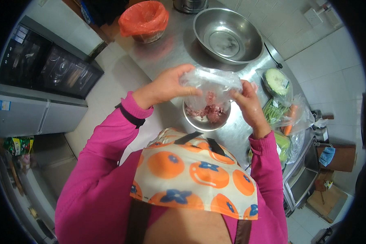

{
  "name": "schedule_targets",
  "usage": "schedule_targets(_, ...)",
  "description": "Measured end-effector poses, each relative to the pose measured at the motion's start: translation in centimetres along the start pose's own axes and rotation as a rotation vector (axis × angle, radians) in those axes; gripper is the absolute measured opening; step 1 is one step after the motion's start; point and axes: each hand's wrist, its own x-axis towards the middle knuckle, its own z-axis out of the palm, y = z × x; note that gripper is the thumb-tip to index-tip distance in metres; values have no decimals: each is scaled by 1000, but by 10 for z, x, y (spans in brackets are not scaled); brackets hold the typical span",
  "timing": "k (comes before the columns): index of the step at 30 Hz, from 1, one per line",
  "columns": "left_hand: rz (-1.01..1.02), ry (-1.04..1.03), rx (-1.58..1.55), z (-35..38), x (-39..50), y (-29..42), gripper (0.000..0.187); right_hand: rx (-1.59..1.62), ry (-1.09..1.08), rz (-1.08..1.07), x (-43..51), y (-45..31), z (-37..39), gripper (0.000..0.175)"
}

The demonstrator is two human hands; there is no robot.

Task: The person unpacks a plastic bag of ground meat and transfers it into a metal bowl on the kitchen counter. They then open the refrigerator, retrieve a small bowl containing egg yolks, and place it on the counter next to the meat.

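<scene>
A clear plastic bag [212,77] is stretched between my two hands, its upper edge folded. My left hand [174,84] grips the bag's left side, thumb across the front. On the right side, my right hand [247,99] pinches it between thumb and fingers. Below the bag, a small steel bowl [186,119] holds raw minced meat [214,115]. More reddish meat shows through the plastic; whether that part lies in the bag or behind it, I cannot tell.
A large steel basin [228,38] and a red-bag-lined container [145,23] stand farther back on the steel counter [137,58]. Bagged winter melon [275,80], green beans [274,110] and a carrot [291,117] lie right. A sink [303,183] is at lower right.
</scene>
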Motion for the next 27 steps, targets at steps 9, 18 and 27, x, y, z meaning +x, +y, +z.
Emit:
schedule_targets(9,210,21,480,13,4,-26,21,-582,79,213,4,40,10,38)
schedule_targets(18,560,-197,786,11,-48,-50,19,-749,-169,-541,-40,40,7,36)
schedule_targets(27,443,-297,904,10,-56,-108,9,-564,-420,58,-39,55,3,44)
